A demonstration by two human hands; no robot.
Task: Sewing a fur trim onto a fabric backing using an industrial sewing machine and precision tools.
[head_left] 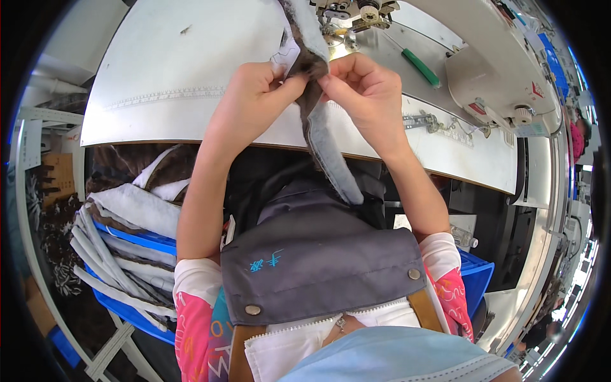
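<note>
- l hand (267, 95) & r hand (363, 89): both grips pinched closed, thumb to finger, on fur-backed strip (330, 149)
- strip ran from nr sewing machine (496, 76) over worktop (165, 63) front edge
- looked soft, light, floppy; prob best held by edges

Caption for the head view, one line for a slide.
Left hand and right hand pinch a furry grey-brown strip at a white table, near a sewing machine.
</note>
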